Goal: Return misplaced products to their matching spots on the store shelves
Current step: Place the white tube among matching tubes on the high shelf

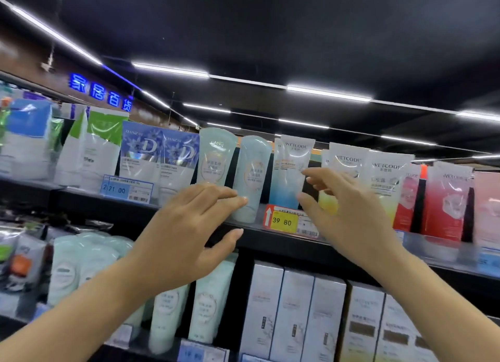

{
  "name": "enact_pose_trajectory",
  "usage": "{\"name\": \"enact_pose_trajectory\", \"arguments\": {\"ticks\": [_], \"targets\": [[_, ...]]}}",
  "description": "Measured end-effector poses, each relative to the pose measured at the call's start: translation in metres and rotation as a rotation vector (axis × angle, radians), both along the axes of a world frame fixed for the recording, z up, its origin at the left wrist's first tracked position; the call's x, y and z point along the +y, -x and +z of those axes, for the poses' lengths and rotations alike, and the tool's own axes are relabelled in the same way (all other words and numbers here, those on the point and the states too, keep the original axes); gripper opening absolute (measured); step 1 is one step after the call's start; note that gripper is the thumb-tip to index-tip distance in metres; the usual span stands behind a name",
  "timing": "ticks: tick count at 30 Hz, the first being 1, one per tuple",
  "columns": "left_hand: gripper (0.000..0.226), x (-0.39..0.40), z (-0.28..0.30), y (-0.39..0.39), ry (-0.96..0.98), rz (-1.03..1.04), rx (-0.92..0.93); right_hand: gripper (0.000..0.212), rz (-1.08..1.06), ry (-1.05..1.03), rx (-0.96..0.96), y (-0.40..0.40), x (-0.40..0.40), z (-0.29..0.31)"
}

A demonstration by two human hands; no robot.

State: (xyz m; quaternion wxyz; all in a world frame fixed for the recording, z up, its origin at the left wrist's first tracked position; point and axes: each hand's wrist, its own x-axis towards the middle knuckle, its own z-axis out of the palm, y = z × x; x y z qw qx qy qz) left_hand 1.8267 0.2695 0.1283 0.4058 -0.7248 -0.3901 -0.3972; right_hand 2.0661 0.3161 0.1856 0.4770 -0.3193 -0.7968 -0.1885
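On the upper shelf (189,213) two pale green tubes stand side by side, one (216,156) on the left and one (253,172) on the right. My left hand (189,226) reaches up with straight fingers, and its fingertips touch the lower left side of the right tube. The thumb hangs free below, in front of the shelf edge. A white-to-blue WETCODE tube (289,172) stands just right of them. My right hand (346,210) is at that tube's right edge, with index tip and thumb tip against it and the other fingers loosely curled.
More WETCODE tubes, yellow (349,172) and red (446,199), fill the shelf to the right. Blue D packets (143,156) stand to the left. A yellow 39.80 price tag (284,221) hangs on the shelf edge. Below are mint tubes (208,302) and white boxes (292,313).
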Motion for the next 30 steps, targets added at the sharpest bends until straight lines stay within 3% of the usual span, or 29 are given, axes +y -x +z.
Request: {"name": "enact_pose_trajectory", "arguments": {"ticks": [6, 13, 21, 30], "targets": [[0.037, -0.054, -0.036, -0.002, -0.012, 0.125, 0.036, 0.039, 0.254, -0.067, -0.189, 0.013, -0.030, -0.052], [0.036, -0.147, -0.109, 0.019, 0.217, 0.425, 0.152, 0.035, 0.562, -0.036, -0.301, 0.067, -0.055, -0.137], [0.035, -0.269, -0.179, 0.086, 0.421, 0.673, -0.080, 0.042, 0.846, 0.078, -0.431, 0.179, -0.110, -0.210], [0.035, -0.405, -0.245, 0.216, 0.430, 0.925, -0.246, 0.042, 1.029, 0.137, -0.538, 0.349, -0.211, -0.264]]}}
